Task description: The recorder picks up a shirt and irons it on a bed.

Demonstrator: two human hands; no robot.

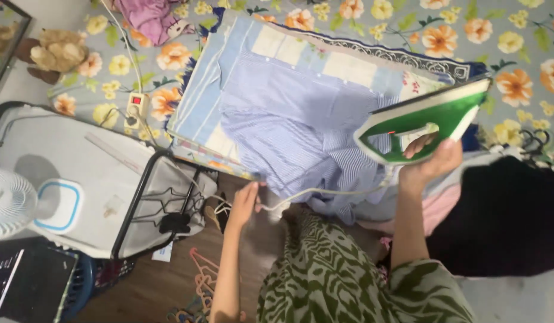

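Note:
A blue striped shirt [289,119] lies spread on a padded cloth [199,113] over a floral bed sheet. My right hand [429,161] grips the handle of a green and white iron [426,122], lifted off the shirt and tilted at the shirt's right side. My left hand [244,203] pinches the iron's white cord [325,192] near the front edge of the cloth, below the shirt's hem.
A white power strip [136,107] with a plug lies on the sheet at the left. A black-framed white laundry basket [109,179] and a small fan [11,200] stand left. Hangers [199,281] lie on the wooden floor. A dark garment [504,215] sits at the right.

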